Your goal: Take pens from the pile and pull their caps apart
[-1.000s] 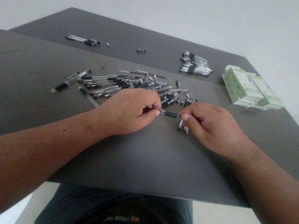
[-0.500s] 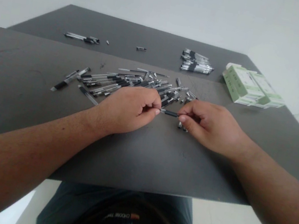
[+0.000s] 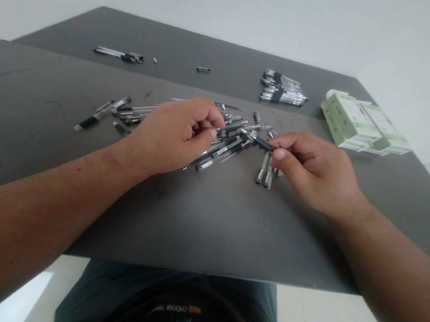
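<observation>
A loose heap of black-and-clear pens [image 3: 189, 119] lies across the middle of the dark grey table [image 3: 205, 219]. My left hand [image 3: 176, 133] hovers over the heap with its fingers curled and thumb against the forefinger; what it pinches is hidden. A few pens [image 3: 218, 153] stick out from under it toward the front. My right hand [image 3: 314, 168] is just to the right, its thumb and forefinger closed on one end of a short black pen piece [image 3: 262, 143] that points left toward the heap. Three small pen caps [image 3: 264, 175] lie on the table below that piece.
Green-and-white boxes [image 3: 353, 126] lie at the right rear. A neat stack of pens [image 3: 283, 93] is behind the heap, with a few more pens [image 3: 119, 55] and a small part [image 3: 203, 69] at the far back. The table's front edge runs just above my lap.
Both hands held one pen piece between them near the front. The left hand has let go and moved up over the heap; the right hand lifted the piece up and back.
</observation>
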A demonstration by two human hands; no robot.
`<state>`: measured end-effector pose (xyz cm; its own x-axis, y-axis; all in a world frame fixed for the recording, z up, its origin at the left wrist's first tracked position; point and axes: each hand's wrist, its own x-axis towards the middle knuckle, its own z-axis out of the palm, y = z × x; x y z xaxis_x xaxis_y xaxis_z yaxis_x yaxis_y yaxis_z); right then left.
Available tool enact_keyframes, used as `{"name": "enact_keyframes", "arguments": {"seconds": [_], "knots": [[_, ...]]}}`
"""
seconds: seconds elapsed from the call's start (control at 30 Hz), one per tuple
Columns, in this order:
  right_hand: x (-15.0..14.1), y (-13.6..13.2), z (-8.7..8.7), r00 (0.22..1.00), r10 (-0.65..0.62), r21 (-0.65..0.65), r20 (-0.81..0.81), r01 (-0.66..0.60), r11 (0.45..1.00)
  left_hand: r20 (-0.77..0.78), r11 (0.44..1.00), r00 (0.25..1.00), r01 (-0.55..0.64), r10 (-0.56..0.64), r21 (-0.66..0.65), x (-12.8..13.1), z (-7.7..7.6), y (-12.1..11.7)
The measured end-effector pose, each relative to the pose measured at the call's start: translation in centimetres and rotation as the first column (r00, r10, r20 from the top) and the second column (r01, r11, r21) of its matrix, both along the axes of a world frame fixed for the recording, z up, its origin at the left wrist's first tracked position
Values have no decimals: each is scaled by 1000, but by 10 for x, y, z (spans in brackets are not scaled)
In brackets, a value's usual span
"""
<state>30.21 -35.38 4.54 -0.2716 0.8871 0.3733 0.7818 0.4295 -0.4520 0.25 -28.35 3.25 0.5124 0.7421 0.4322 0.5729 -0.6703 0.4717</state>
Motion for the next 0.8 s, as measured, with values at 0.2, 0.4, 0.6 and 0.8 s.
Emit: {"name": "enact_keyframes", "arguments": {"seconds": [0.2,0.4,0.6,0.8], "knots": [[4,3,-9,996,-34,76,-84,41,996,-15,984,985,-174,175,30,-14,11,24],[7,4,-14,993,-36,115,-109,49,992,-65,974,972,-225,226,19,-22,14,36],[9,4,-13,990,-54,118,-128,69,991,-113,990,984,-138,140,29,-17,0,36],[13,13,-15,983,-86,136,-161,108,985,-152,997,985,-74,79,33,-14,-6,33]]}}
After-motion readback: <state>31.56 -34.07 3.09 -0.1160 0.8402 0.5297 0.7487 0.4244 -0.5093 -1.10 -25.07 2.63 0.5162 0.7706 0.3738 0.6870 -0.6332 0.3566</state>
